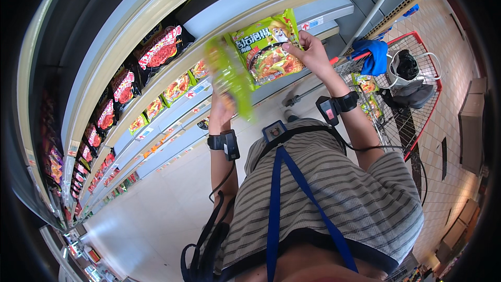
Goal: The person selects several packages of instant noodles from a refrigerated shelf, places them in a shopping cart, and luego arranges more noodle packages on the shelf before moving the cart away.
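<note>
My right hand (313, 53) pinches the right edge of a green instant noodle packet (270, 53), thumb on its printed front and the other fingers behind. To its left, my left hand (222, 109) has hold of a second green packet (229, 74), which is blurred, tilted and seen at a slant. That packet hides part of the left hand's fingers. Both packets are in front of the shelf edge, side by side. Similar green packets (178, 88) lie in a row on the shelf below and left of them.
Black noodle packets (160, 47) line the shelf above at left. At right stands a wire shopping cart (422, 129) with a red rim, holding green packets (366, 82), a white bag (405, 64) and a dark grey item (413, 94). A blue cloth (370, 56) hangs by its handle.
</note>
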`<action>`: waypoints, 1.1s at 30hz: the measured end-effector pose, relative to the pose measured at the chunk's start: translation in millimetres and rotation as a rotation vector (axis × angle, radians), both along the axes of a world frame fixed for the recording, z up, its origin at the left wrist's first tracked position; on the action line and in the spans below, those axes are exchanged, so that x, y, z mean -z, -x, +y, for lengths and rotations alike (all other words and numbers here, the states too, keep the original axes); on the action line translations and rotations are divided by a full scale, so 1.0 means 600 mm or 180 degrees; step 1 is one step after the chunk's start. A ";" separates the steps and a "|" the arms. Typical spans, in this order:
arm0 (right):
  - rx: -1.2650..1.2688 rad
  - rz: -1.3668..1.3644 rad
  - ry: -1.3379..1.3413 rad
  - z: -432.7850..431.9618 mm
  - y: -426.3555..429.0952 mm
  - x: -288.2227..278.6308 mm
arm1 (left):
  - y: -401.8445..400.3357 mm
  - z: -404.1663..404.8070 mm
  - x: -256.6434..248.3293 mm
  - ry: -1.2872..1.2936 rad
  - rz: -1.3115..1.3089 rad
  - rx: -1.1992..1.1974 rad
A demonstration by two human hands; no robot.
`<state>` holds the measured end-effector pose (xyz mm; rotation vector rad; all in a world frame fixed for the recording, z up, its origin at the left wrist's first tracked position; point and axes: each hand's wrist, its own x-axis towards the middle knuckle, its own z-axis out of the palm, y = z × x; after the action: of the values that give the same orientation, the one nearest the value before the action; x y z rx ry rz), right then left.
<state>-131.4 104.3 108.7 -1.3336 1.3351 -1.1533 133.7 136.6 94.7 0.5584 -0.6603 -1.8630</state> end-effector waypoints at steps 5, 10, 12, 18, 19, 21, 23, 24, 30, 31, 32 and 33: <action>0.0371 0.0712 0.0231 0.006 0.004 0.021 | 0.038 -0.021 -0.009 -0.0479 -0.1097 -0.0152; 0.0628 0.0699 -0.0325 -0.012 0.101 0.045 | 0.053 -0.043 0.077 -0.0576 -0.1673 -0.0082; 0.0663 0.0411 -0.0393 -0.032 0.141 0.054 | 0.072 -0.057 0.077 -0.0807 -0.1614 0.0021; 0.0973 -0.0053 -0.0675 -0.090 0.217 0.097 | 0.142 -0.133 0.087 -0.0456 -0.1441 -0.0010; 0.0951 -0.0041 -0.0663 -0.105 0.230 0.108 | 0.153 -0.146 0.090 -0.0297 -0.1412 -0.0077; 0.1053 -0.0494 -0.0484 -0.130 0.249 0.133 | 0.173 -0.177 0.098 -0.0516 -0.1115 -0.0136; 0.1079 -0.0473 -0.0493 -0.171 0.267 0.163 | 0.198 -0.216 0.111 -0.0101 -0.1405 -0.0448; 0.1045 -0.0597 -0.0255 -0.196 0.266 0.182 | 0.197 -0.238 0.137 0.0104 -0.1542 -0.0696; 0.0985 -0.0577 0.0055 -0.276 0.293 0.233 | 0.267 -0.281 0.152 0.0274 -0.2154 -0.1416; 0.0911 -0.0609 0.0002 -0.275 0.274 0.217 | 0.260 -0.279 0.158 0.0505 -0.2293 -0.1756; 0.0572 -0.0532 -0.0103 -0.272 0.258 0.199 | 0.251 -0.273 0.162 0.0451 -0.2349 -0.1811; 0.0306 -0.0420 -0.0177 -0.268 0.262 0.181 | 0.261 -0.273 0.164 0.0671 -0.2531 -0.1929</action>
<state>-288.5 -56.7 0.1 -1.1441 1.3371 -1.2382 -22.6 -27.0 -3.5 1.2216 -1.0399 -0.9542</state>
